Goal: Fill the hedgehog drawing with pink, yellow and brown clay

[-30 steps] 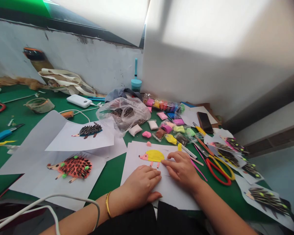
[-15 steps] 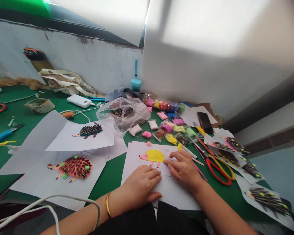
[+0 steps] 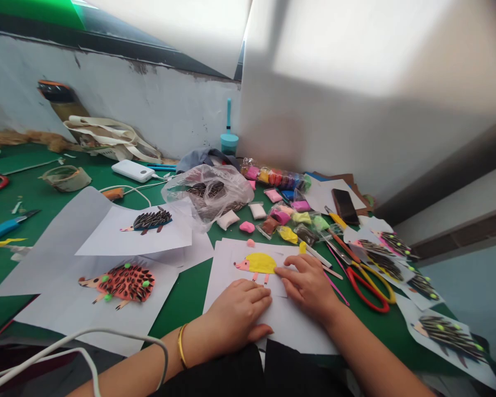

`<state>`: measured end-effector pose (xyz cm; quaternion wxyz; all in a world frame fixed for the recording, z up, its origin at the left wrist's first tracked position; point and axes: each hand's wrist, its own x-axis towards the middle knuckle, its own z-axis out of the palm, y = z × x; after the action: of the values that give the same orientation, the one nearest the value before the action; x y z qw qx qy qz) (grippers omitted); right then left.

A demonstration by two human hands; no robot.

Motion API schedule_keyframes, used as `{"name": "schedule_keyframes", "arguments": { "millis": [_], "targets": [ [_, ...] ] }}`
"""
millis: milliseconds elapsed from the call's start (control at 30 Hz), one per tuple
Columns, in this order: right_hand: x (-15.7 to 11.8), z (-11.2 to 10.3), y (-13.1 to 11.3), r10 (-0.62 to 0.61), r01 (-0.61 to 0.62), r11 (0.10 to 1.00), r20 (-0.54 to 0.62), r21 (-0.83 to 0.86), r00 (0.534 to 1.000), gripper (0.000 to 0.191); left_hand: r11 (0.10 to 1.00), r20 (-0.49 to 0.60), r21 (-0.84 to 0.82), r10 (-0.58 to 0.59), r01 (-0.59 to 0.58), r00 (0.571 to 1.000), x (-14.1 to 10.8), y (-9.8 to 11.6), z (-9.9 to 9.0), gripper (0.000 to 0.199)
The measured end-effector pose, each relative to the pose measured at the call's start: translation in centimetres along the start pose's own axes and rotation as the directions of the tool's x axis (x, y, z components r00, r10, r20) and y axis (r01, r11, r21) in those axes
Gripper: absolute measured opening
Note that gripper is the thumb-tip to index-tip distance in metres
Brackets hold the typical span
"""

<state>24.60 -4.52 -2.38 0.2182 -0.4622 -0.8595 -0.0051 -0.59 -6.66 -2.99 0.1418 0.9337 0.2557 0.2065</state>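
A clay hedgehog (image 3: 261, 263) with a yellow body and pink face and legs lies on white paper (image 3: 223, 278) in front of me. My right hand (image 3: 308, 284) touches the body's right edge with an extended index finger; its other fingers are loosely bent and hold nothing. Flat on the paper below the legs rests my left hand (image 3: 242, 309), fingers stretched out. Just above the hedgehog sits a small pink clay ball (image 3: 251, 242). A bit of yellow clay (image 3: 302, 247) lies near the paper's upper right corner.
Clay packets (image 3: 268, 226) and a plastic bag of sunflower seeds (image 3: 209, 196) lie beyond the paper. Scissors (image 3: 370, 286) and several finished hedgehog pictures (image 3: 450, 336) are at right. Another seed-covered hedgehog (image 3: 126, 282) lies left. A white cable (image 3: 86, 333) crosses near my left forearm.
Almost nothing differs. My right index finger has shifted very slightly left along the yellow body's edge; my left hand stays in place.
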Motion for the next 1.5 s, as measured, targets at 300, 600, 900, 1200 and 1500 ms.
{"name": "schedule_keyframes", "arguments": {
  "millis": [300,600,900,1200,1500],
  "targets": [
    [0.09,0.35,0.23,0.017,-0.017,1.0,0.016,0.001,1.0,0.029,1.0,-0.007,-0.008,0.0,0.0,1.0,0.01,0.01,0.01,0.05],
    [0.18,0.3,0.15,0.02,-0.02,1.0,-0.002,-0.014,1.0,0.029,1.0,0.002,0.002,0.01,-0.01,1.0,0.02,0.0,-0.08,0.05],
    [0.02,0.52,0.57,0.033,-0.032,0.999,-0.042,0.024,0.999,0.028,1.0,-0.003,0.007,0.017,-0.017,1.0,0.0,-0.07,-0.01,0.049],
    [0.22,0.47,0.31,0.048,-0.048,0.999,-0.02,-0.003,0.999,0.033,1.0,-0.012,-0.007,0.016,-0.016,1.0,0.02,-0.05,0.07,0.049],
    [0.34,0.59,0.42,0.074,-0.075,0.995,0.019,0.063,0.997,0.039,1.0,-0.015,-0.005,0.028,-0.028,1.0,0.0,-0.13,0.2,0.046]
  ]
}}
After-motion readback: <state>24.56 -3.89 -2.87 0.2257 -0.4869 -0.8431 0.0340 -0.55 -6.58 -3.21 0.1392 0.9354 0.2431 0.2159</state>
